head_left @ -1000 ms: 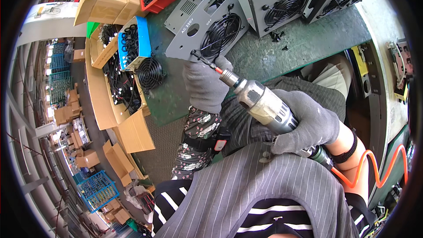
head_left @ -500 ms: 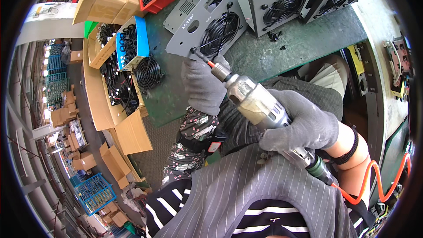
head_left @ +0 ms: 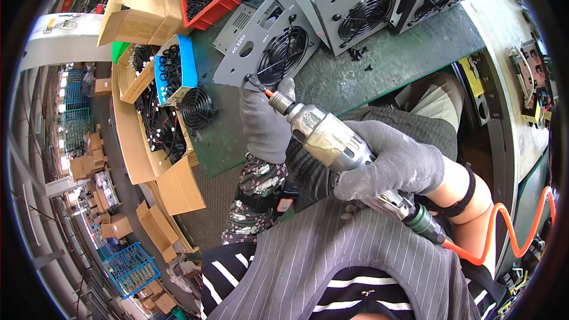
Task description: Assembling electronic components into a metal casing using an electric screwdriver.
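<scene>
Your right hand [head_left: 391, 163] has its gloved fingers wrapped around the barrel of a pneumatic screwdriver [head_left: 329, 136], in the middle of the frame. Its bit points up and left to the lower-left corner of the nearest gray metal panel [head_left: 237, 65], at upper center, where it seems to meet a small black fitting [head_left: 251, 79]. Your left hand [head_left: 264, 121], also gloved, is at that panel's lower edge beside the bit; its fingers are partly hidden, so you cannot tell how far they close.

The panel leans on the green counter [head_left: 427, 50], with a round black fan guard [head_left: 281, 53] on its face. A second gray panel [head_left: 332, 9] stands just to its right. The counter's front edge slants from the center toward the upper right; between it and the panels you have an open strip, interrupted by small black pieces [head_left: 357, 53]. On the left, a loose fan guard [head_left: 198, 108] lies against a cardboard box [head_left: 127, 136], narrowing your room there. An orange hose [head_left: 492, 225] loops past your right forearm at lower right.

White printed lettering shows on both panels' faces; the upper-left carton [head_left: 139, 24] carries faint print.
</scene>
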{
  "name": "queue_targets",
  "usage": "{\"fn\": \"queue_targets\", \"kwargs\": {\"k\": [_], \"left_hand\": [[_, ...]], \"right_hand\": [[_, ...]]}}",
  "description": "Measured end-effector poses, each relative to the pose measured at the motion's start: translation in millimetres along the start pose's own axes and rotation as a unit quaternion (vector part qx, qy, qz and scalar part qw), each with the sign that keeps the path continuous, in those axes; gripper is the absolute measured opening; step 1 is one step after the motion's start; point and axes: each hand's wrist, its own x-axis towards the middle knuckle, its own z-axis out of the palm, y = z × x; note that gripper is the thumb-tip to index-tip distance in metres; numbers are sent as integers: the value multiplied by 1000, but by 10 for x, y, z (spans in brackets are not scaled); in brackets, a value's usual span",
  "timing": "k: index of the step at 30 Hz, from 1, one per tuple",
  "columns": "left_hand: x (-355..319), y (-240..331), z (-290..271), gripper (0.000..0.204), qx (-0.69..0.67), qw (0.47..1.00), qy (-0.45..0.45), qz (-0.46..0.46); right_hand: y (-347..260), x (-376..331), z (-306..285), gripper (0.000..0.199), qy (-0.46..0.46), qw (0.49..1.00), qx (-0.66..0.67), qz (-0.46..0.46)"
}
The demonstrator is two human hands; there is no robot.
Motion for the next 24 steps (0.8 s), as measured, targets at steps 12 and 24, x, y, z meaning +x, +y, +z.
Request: {"fn": "queue_targets", "kwargs": {"k": [12, 24], "left_hand": [[73, 69, 35, 49, -120, 985, 28, -119], [-100, 316, -250, 59, 97, 994, 29, 42]], "right_hand": [[8, 7, 97, 44, -3, 1000, 19, -9], [222, -182, -244, 58, -3, 993, -111, -51]]}}
